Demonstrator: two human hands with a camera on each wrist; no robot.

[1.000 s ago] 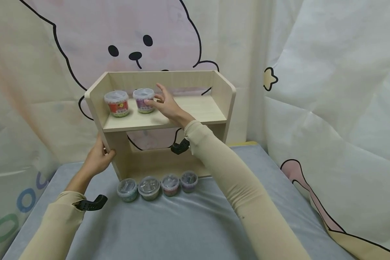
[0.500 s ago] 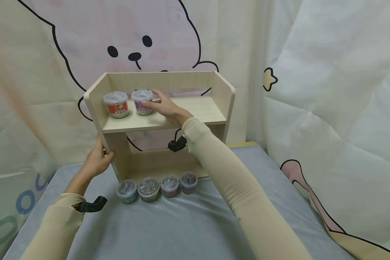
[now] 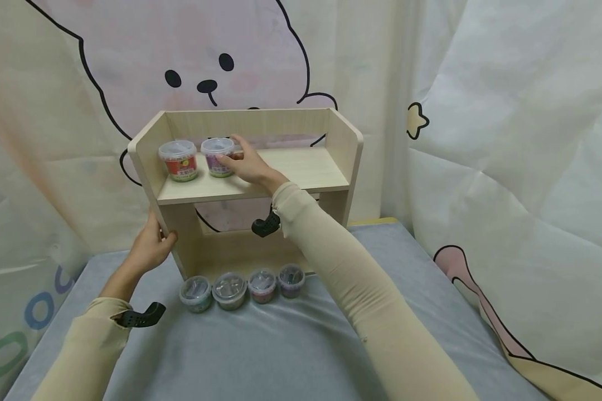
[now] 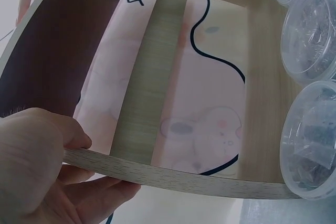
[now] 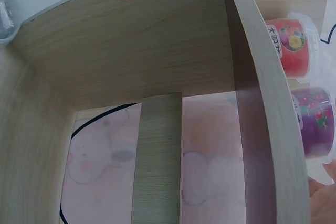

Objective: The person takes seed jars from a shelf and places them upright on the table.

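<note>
A small pale wooden shelf unit [image 3: 246, 192] stands on the table, its left side panel gripped by my left hand [image 3: 150, 242], thumb on one face and fingers on the other in the left wrist view. On the upper board is a clear-lidded plastic tub with a purple label [image 3: 218, 157]. My right hand [image 3: 253, 165] holds that tub from the right, thumb in front and fingers behind. To its left stands a similar tub with a red label [image 3: 180, 161]. In the right wrist view only part of the right hand shows, beside the purple-labelled tub [image 5: 314, 121].
In front of the lower compartment, several lidded tubs [image 3: 229, 291] stand in a row on the blue-grey tablecloth [image 3: 261, 356]. Printed curtains [image 3: 506, 139] hang behind and at the sides. A black wrist device [image 3: 140, 316] sits at each cuff.
My right hand has closed in on the purple-labelled tub, its raised finger coming down behind the rim. The tub has shifted slightly left. My left hand keeps its grip on the panel.
</note>
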